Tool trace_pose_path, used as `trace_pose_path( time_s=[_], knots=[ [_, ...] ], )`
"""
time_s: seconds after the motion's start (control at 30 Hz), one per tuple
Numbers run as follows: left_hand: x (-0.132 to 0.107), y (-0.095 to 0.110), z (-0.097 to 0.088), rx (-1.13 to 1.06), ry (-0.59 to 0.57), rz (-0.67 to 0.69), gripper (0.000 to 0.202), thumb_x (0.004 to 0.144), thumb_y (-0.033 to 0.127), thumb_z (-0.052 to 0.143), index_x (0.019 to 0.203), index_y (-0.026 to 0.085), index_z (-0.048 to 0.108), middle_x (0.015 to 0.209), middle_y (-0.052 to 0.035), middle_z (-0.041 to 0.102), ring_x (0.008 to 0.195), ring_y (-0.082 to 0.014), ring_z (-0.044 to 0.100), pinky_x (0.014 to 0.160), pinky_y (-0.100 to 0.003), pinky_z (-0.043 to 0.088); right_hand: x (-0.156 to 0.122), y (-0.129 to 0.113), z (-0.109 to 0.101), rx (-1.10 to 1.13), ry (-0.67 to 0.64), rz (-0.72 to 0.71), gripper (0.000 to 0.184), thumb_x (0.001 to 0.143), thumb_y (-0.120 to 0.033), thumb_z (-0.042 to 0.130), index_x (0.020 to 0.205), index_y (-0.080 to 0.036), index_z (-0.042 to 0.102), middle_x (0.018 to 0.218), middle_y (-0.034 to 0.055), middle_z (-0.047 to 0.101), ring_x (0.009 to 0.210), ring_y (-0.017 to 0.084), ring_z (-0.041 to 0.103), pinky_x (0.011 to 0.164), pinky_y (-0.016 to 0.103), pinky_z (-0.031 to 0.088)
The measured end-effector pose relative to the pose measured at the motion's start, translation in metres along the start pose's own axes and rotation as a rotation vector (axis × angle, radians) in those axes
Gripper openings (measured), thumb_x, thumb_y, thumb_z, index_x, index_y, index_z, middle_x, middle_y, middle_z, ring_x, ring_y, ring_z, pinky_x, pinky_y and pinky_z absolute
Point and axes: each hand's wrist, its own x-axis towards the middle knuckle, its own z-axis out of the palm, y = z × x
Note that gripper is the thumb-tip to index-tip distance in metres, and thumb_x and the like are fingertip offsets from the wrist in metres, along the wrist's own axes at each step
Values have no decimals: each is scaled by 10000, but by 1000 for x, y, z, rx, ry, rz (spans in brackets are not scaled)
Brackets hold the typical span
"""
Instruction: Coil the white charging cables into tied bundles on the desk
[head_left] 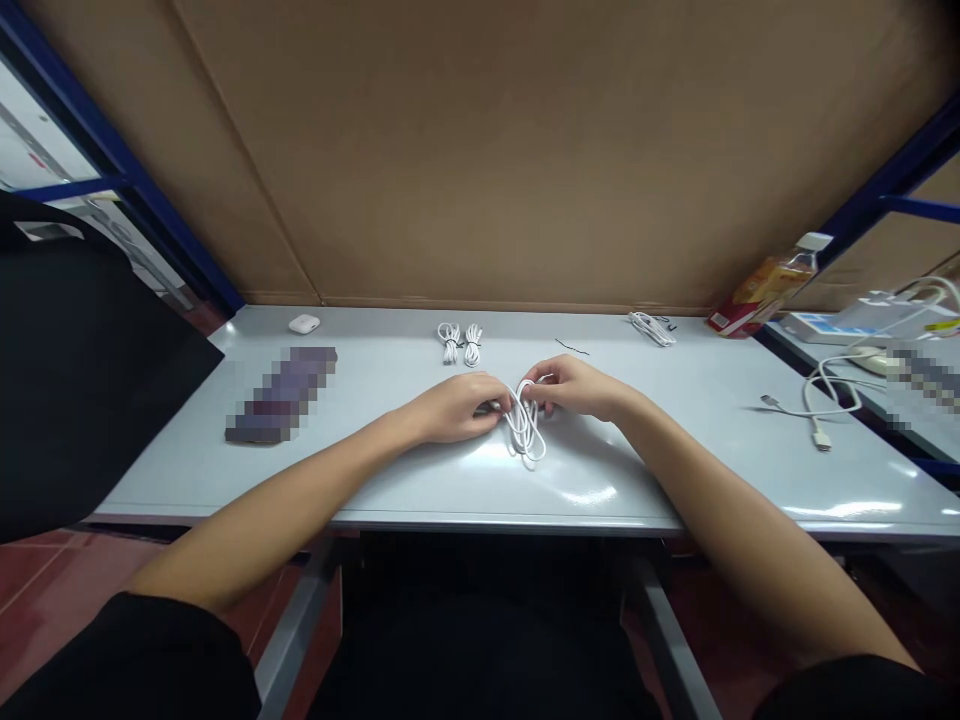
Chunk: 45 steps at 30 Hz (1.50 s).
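My left hand and my right hand meet over a looped white cable on the pale grey table. Both hands pinch the top of the loops, and the lower loops rest on the tabletop. A small dark item shows under my left fingertips, too hidden to identify. Two bundled white cables lie farther ahead, and another bundled cable lies at the back right. A loose white cable with a plug lies to the right of my right hand.
A white earbud case and a pixelated flat object sit at the left. A thin dark wire lies near the back. A drink bottle lies tilted at the back right corner. A black bag looms at the left; cardboard backs the table.
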Motion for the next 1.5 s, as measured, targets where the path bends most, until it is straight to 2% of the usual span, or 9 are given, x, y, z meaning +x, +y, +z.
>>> trace_pose_path(
  time_s=[0.27, 0.47, 0.67, 0.83, 1.07, 1.23, 1.37, 1.5],
  knots=[
    [0, 0, 0, 5, -4, -18, 170, 891, 103, 579, 974, 198, 693, 958, -45, 736, 918, -200, 681, 842, -324, 508, 2, 6, -2, 107, -19, 53, 217, 862, -368, 764, 828, -199, 631, 841, 35, 742, 725, 150, 706, 749, 279, 547],
    [0, -1, 0, 4, -5, -17, 169, 890, 106, 576, 974, 194, 693, 956, -41, 739, 919, -199, 680, 847, -323, 505, 3, 5, -1, 127, -26, 32, 199, 870, -346, 767, 861, -195, 638, 886, 44, 726, 698, 136, 676, 703, 276, 564],
    [0, 1, -1, -7, -11, -35, 148, 903, 127, 584, 974, 201, 691, 986, -43, 748, 938, -203, 687, 865, -329, 510, 3, 7, -5, 180, -114, -20, 243, 845, -349, 794, 984, -183, 684, 942, 44, 733, 734, 138, 689, 734, 298, 581],
    [0, 1, -1, -8, -22, -27, 144, 910, 132, 578, 967, 199, 691, 1013, -48, 752, 961, -204, 687, 892, -331, 503, 2, 10, -7, 174, -90, -41, 443, 790, -336, 853, 1167, -197, 667, 928, 36, 744, 723, 148, 675, 694, 303, 561],
    [0, 3, -2, -11, -14, -21, 148, 898, 111, 574, 943, 191, 690, 963, -38, 746, 917, -193, 682, 846, -315, 494, 3, 10, -9, 287, -164, -79, 500, 786, -370, 862, 1219, -218, 664, 866, 37, 741, 779, 162, 651, 625, 275, 497],
    [0, 1, -1, -8, 6, -18, 134, 894, 121, 585, 939, 189, 692, 937, -36, 739, 881, -186, 672, 816, -307, 487, 2, 10, -7, 305, -255, -122, 486, 728, -380, 898, 1128, -220, 674, 924, 31, 746, 833, 171, 662, 677, 289, 495],
    [1, 2, -2, 1, 1, -25, 142, 895, 120, 581, 944, 190, 694, 936, -35, 738, 880, -188, 670, 821, -308, 487, 2, 11, -7, 180, -208, -142, 373, 762, -395, 865, 1045, -209, 708, 920, 36, 745, 802, 163, 652, 693, 295, 481],
    [1, 3, -2, -10, -2, -30, 148, 897, 121, 585, 961, 186, 702, 971, -46, 749, 901, -192, 679, 827, -307, 491, 4, 12, -8, 25, -164, -86, 332, 729, -449, 861, 922, -196, 768, 818, 37, 730, 729, 172, 634, 665, 316, 473]
  ],
)
